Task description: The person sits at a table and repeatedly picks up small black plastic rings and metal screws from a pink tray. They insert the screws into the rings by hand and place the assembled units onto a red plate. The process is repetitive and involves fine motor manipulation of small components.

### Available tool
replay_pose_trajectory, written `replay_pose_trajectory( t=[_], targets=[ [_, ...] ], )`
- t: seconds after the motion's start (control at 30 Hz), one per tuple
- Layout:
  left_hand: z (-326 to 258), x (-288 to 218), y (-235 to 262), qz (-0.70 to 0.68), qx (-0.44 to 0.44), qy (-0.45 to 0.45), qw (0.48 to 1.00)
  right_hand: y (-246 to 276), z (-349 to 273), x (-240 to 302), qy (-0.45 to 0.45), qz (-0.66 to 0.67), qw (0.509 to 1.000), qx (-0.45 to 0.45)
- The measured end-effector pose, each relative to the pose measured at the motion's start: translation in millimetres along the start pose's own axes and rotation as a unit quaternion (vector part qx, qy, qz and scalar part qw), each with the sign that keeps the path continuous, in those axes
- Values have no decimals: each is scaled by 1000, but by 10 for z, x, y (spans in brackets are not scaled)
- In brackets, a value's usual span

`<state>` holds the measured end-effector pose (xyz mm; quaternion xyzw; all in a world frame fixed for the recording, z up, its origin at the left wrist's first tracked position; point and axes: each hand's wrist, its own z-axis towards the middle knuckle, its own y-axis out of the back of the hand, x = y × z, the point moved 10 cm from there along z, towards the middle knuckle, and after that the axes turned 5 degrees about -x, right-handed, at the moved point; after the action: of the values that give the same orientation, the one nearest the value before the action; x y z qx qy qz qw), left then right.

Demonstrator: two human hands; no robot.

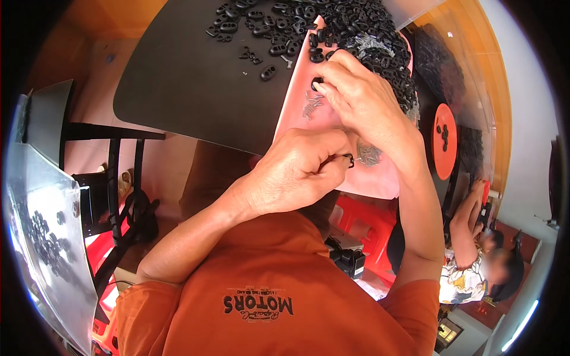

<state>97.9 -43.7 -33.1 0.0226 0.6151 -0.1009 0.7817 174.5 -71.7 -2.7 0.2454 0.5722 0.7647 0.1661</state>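
Observation:
My left hand (300, 172) is closed around a small black plastic piece (350, 159), of which only an end shows past the thumb and forefinger. Farther out, my right hand (368, 98) pinches a black cord lock piece (316, 85) between thumb and fingertip, above the pink tray (291, 110). Small metal springs (312, 105) lie loose on the tray just below that fingertip. More springs (369, 155) form a pile beneath my right wrist. Toward the tray's far end is a large heap of black cord lock pieces (362, 24), with springs among them.
Black cord locks (268, 73) are scattered over the dark table (196, 89). At right stands an orange plate (442, 160) with a few black pieces. A clear bag (50, 237) of black parts is at far left. Another person (469, 261) sits at right, near a red stool (371, 225).

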Motion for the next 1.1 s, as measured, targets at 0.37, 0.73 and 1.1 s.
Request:
replay_pose_trajectory(
  t=[0.37,0.73,1.1],
  targets=[
    [-49,37,15,-9,-1,4,1000,34,-29,37,5,-30,999,-12],
    [-39,44,1,-6,0,17,1000,-45,35,5,6,-83,997,-3],
    [-30,49,-15,0,5,29,1000,-57,8,-69,-18,-84,996,6]
  ],
)
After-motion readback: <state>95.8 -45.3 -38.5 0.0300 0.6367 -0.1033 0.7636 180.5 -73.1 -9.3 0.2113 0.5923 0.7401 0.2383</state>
